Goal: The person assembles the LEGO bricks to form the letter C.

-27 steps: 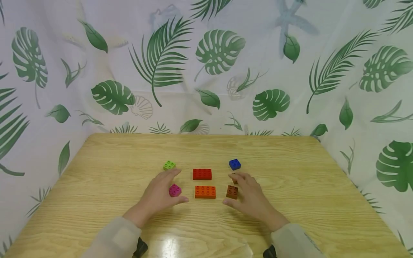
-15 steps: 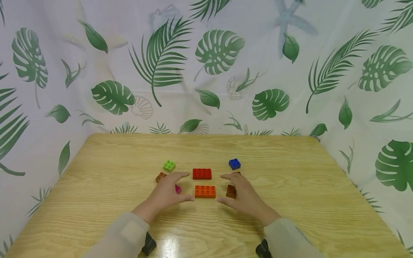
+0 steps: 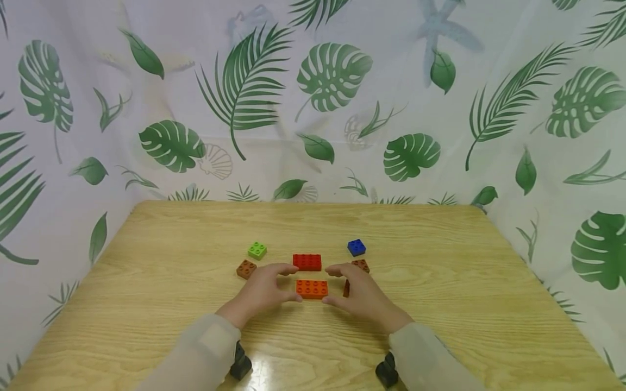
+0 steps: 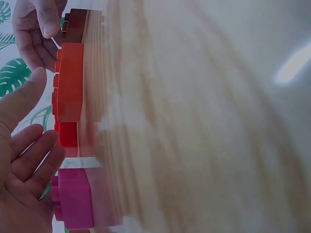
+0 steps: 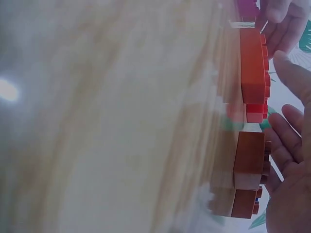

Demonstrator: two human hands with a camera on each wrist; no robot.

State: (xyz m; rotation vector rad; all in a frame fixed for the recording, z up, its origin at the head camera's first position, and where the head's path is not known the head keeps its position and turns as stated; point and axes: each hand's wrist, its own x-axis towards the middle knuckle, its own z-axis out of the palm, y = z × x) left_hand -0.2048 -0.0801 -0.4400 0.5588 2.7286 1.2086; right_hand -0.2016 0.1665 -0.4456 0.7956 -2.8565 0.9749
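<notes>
An orange building brick (image 3: 312, 290) lies mid-table, with a red brick (image 3: 307, 262) just behind it. My left hand (image 3: 261, 288) hovers at the orange brick's left end, thumb and fingers spread apart. At the right end my right hand (image 3: 362, 290) mirrors it, also with a gap between thumb and fingers. Neither hand grips anything. A magenta brick (image 4: 77, 199) sits below the left hand in the left wrist view and is hidden in the head view. Beside the right hand, a brown brick (image 5: 250, 160) stands on the table, mostly covered from above.
Farther back are a lime green brick (image 3: 257, 250) on the left and a blue brick (image 3: 356, 247) on the right. One brown brick (image 3: 246, 269) lies left of the left hand; another brown brick (image 3: 361, 265) lies behind the right. A leaf-print cloth (image 3: 332, 81) hangs behind the wooden table (image 3: 171, 244).
Both hands have moved inward toward each other, to the ends of the orange brick. The left hand now covers the magenta brick and has uncovered the left brown one. The bricks have stayed in place.
</notes>
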